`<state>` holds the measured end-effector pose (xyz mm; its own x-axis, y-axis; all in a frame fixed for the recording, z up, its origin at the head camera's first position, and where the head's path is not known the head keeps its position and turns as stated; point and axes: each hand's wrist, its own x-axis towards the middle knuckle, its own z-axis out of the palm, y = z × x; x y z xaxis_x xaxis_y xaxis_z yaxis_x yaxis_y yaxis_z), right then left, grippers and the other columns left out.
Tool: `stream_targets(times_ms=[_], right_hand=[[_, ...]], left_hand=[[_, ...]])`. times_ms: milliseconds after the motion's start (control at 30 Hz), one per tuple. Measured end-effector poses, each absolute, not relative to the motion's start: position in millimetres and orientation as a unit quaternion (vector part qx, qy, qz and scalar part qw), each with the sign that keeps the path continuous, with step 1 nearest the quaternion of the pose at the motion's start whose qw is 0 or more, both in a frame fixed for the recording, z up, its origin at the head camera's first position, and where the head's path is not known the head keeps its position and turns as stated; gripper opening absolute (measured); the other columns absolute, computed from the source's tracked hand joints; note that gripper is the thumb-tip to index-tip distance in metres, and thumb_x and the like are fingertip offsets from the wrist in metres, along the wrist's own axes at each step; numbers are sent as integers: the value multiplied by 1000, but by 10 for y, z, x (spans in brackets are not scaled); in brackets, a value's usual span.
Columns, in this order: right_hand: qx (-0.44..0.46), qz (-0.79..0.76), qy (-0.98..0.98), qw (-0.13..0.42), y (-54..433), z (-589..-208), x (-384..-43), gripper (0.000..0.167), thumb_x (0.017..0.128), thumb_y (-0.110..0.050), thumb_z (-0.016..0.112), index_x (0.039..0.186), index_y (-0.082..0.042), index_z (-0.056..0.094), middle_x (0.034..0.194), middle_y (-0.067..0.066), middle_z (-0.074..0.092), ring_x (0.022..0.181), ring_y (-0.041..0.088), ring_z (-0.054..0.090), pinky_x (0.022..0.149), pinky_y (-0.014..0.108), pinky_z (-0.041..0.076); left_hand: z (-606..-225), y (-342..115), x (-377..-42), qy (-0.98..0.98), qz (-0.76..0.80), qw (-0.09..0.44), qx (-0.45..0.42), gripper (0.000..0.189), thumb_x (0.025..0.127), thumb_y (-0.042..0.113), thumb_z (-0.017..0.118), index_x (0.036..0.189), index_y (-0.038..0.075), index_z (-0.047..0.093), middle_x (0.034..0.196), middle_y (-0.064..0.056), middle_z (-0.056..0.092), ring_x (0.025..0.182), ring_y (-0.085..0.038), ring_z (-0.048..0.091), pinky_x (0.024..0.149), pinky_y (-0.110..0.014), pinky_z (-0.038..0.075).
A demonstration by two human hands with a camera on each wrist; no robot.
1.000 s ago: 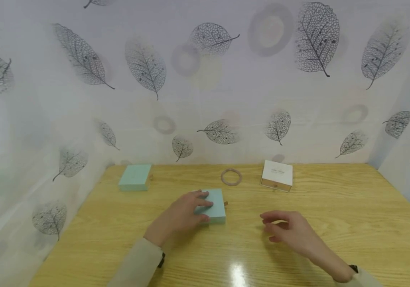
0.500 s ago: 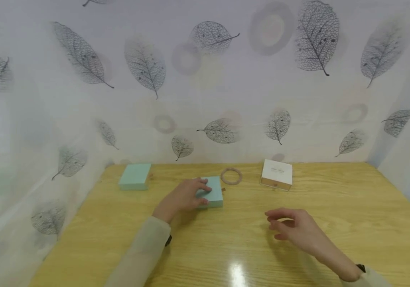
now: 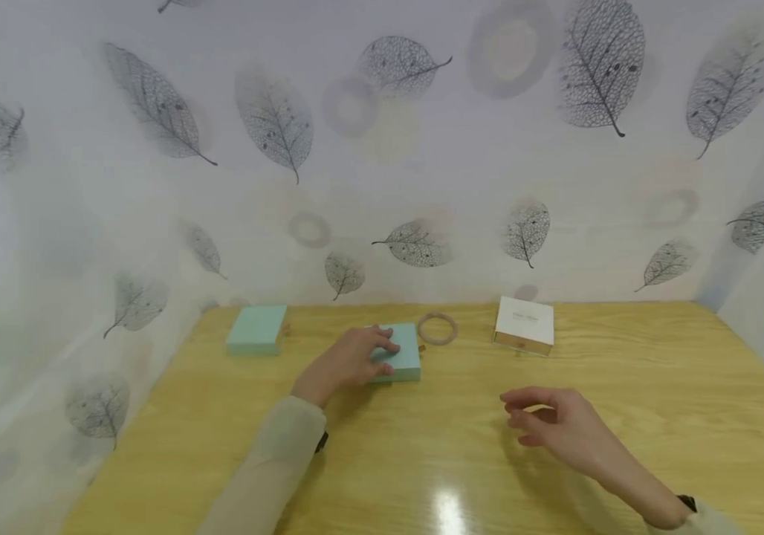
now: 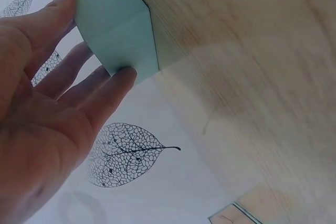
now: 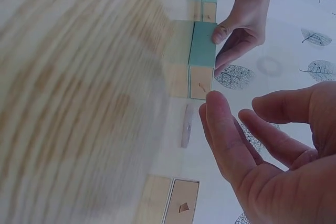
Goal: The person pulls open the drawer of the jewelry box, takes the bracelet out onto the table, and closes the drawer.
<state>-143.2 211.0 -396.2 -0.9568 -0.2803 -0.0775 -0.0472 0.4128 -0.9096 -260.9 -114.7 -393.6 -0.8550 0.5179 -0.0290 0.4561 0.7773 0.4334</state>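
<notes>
My left hand (image 3: 348,360) grips a mint-green box (image 3: 406,345) on the wooden table, its thumb at the near side and other fingers over the top. The left wrist view shows the fingertips (image 4: 126,74) against the box (image 4: 123,30). A small brown tab sticks out from the box's right side. Just behind and to the right of this box lies a pale pinkish-brown bangle (image 3: 438,328). My right hand (image 3: 565,427) hovers over the table to the right, fingers loosely curved and holding nothing.
Another mint-green box (image 3: 257,330) stands at the back left of the table (image 3: 382,453). At the back right is a white box (image 3: 525,325) with a brownish front and printed lettering. A leaf-patterned white covering (image 3: 355,171) rises behind the table.
My left hand and the mint-green box have moved away from me, towards the back of the table and nearer the bangle. My right hand has shifted slightly to the right.
</notes>
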Motion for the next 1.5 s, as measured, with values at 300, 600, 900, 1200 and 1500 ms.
stream_targets(times_ms=[300,600,900,1200,1500], right_hand=[[-96,-534,833,108,2130,-3946,-1423,35,99,-10,64,128,9,63,134,30,63,102,26,75,76,29,64],[-92,-529,836,110,2163,-3922,-1419,35,100,-13,64,129,7,64,135,28,64,101,22,75,77,28,64],[-96,-528,837,110,2186,-3903,-1439,35,100,-12,64,129,8,64,135,29,63,102,22,75,77,30,64],[-91,-521,843,101,2192,-3884,-1450,33,99,-11,65,127,8,65,134,28,64,100,21,75,76,29,64],[-84,-512,850,97,2274,-3880,-1437,34,100,-12,64,129,7,64,134,27,65,98,15,75,76,29,64]], left_hand=[[-4011,-1146,-2817,941,211,84,249,39,92,23,76,129,12,70,155,-10,51,148,-29,45,126,-47,31],[-3987,-1108,-2971,940,223,85,243,40,91,21,77,129,10,70,155,-10,51,148,-29,45,126,-44,31],[-3921,-1087,-3057,941,225,92,235,40,92,21,77,130,11,69,157,-9,49,149,-30,42,127,-45,28],[-3883,-1070,-3097,942,222,90,236,41,93,22,76,131,11,69,157,-9,48,149,-32,42,127,-46,28],[-3834,-998,-3011,940,193,77,271,41,98,21,68,137,10,63,162,-14,41,151,-35,37,126,-49,29]])
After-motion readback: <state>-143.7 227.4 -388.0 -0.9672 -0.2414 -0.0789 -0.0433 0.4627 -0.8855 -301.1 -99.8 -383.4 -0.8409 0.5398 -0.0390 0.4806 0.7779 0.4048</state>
